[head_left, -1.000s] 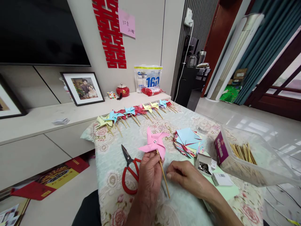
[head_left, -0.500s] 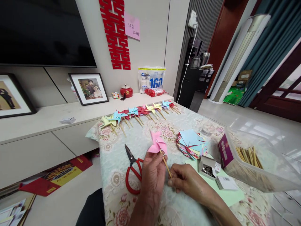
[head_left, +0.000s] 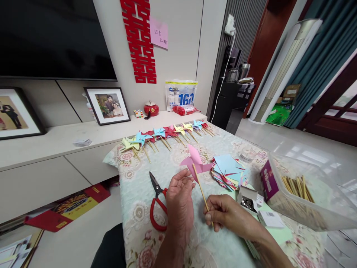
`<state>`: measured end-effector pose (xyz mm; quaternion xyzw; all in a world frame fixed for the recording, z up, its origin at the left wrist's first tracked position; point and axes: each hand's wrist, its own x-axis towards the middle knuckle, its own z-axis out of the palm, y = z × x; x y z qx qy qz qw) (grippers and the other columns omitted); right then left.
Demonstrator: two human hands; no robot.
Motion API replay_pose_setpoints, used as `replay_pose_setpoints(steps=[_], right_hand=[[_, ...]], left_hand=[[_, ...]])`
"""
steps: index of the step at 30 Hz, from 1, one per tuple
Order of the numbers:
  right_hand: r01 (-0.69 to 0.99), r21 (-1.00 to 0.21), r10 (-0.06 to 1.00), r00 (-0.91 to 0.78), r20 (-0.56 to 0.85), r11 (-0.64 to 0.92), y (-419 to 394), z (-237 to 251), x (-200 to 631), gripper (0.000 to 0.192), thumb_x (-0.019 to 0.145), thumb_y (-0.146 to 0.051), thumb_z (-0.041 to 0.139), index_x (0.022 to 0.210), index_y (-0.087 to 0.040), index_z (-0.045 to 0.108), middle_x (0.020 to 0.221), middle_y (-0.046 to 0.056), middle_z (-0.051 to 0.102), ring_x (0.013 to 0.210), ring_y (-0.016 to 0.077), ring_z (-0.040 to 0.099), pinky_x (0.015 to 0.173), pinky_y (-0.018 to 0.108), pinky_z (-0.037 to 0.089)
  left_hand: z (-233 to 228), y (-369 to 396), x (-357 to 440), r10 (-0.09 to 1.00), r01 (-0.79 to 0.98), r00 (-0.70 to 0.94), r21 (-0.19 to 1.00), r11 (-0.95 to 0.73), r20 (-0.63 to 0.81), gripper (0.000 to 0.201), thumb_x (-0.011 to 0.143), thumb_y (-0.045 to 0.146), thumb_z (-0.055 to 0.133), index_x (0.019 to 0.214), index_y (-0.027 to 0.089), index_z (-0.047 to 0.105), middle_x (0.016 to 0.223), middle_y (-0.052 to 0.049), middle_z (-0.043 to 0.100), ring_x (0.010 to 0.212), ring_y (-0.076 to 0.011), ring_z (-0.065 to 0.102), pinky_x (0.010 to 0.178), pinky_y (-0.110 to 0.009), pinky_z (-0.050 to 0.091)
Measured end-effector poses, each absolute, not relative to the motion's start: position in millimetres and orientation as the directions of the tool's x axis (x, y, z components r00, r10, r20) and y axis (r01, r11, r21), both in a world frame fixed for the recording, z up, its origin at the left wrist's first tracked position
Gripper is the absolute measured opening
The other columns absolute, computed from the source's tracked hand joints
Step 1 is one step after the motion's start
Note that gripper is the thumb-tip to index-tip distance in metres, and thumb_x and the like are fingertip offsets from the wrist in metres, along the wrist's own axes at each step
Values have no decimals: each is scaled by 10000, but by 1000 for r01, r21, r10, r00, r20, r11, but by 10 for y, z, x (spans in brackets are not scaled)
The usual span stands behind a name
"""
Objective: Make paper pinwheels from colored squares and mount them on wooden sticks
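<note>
A pink paper pinwheel on a thin wooden stick is held up over the table. My right hand pinches the lower end of that stick between thumb and fingers. Just left of the pinwheel, my left hand has its fingers loosely curled and apart, holding nothing. Red-handled scissors lie beside my left wrist. Right of the pinwheel is a stack of cut paper squares, blue on top. A small box of metal pins stands beyond my right hand.
A row of finished pinwheels lies along the table's far edge. A clear plastic box of wooden sticks stands at the right. Near it are a small white box and a round clear container. Behind runs a white cabinet.
My left hand has let go of the pink pinwheel. My right hand has shifted slightly right with the stick, and the pinwheel has turned.
</note>
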<state>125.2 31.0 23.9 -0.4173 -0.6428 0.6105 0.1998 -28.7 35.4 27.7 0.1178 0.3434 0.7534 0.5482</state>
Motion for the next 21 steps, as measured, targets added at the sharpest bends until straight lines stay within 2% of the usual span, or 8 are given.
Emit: replay_pose_setpoints(steps=[16, 21], right_hand=[[395, -919, 810, -536, -238, -9, 331, 207, 1246, 154, 794, -234, 637, 699, -183, 527, 592, -49, 540, 522, 101, 531, 506, 201, 347], [515, -856, 836, -490, -247, 49, 340, 175, 1256, 134, 796, -223, 619, 705, -191, 527, 551, -46, 543, 524, 111, 495, 515, 212, 327]], left_hand=[[242, 373, -277, 901, -626, -424, 748, -220, -90, 390, 611, 201, 850, 972, 162, 710, 908, -56, 748, 850, -163, 656, 769, -269, 476], [210, 387, -275, 893, -638, -439, 733, -233, -98, 410, 574, 202, 864, 950, 158, 707, 831, -25, 748, 763, -134, 642, 726, -245, 472]])
